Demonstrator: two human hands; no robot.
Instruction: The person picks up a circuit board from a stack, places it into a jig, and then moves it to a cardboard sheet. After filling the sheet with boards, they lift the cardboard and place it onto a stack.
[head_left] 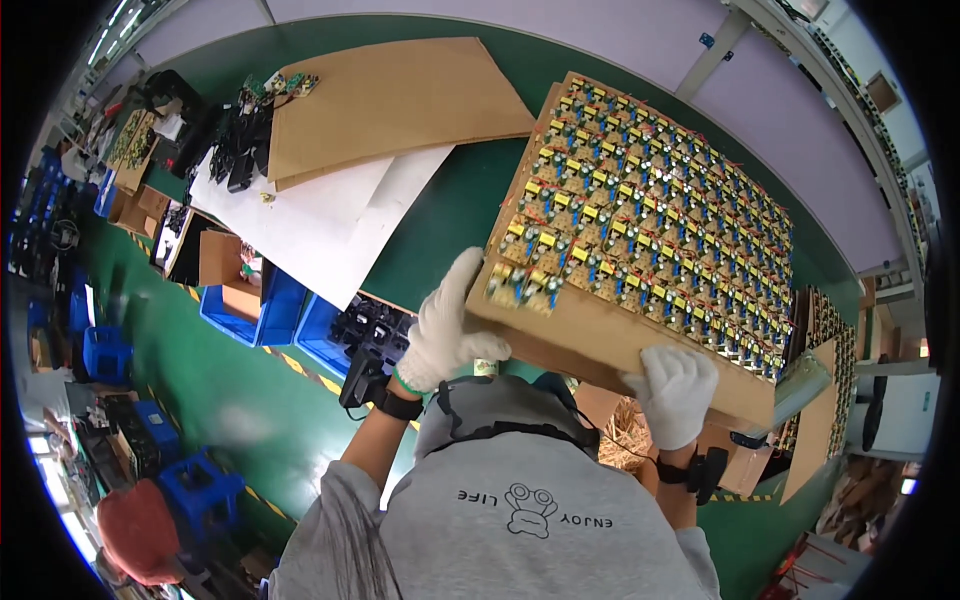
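Left hand (437, 325) is gripping the near-left corner and right hand (676, 395) the near edge of the cardboard (610, 328), circuit boards (650, 210) lying ahead-right above the table (425, 220), long side running left-right.

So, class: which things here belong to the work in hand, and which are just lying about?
Apparently in use:
- left gloved hand
- right gloved hand
- cardboard base, held at its near side
- circuit boards on it

Apparently lying about:
- loose cardboard sheet
- white sheet
- black cable pile
- blue stool
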